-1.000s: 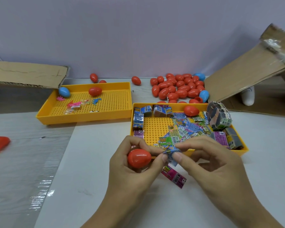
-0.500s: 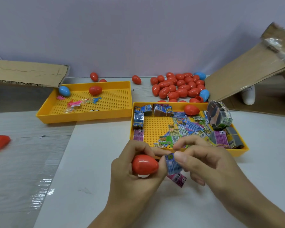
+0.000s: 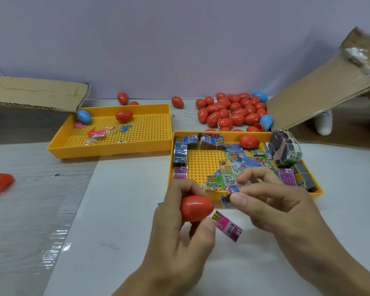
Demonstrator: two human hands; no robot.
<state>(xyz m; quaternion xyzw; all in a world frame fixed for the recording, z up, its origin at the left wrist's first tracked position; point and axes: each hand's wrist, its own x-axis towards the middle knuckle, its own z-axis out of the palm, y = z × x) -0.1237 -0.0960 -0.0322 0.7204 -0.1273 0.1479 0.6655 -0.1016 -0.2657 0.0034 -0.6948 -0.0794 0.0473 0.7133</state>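
My left grip (image 3: 179,236) holds the egg (image 3: 195,208), right grip (image 3: 276,206) pinches the leaflet (image 3: 225,198); I should fold it tight, egg steady

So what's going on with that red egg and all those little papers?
A person's left hand holds a red egg while the right hand pinches a blue leaflet beside it. A pink leaflet lies on the table below. The yellow tray behind holds more leaflets, and a pile of eggs sits farther back.

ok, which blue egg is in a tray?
The blue egg in the left yellow tray, far-left corner; the other two lie on the table by the red eggs.
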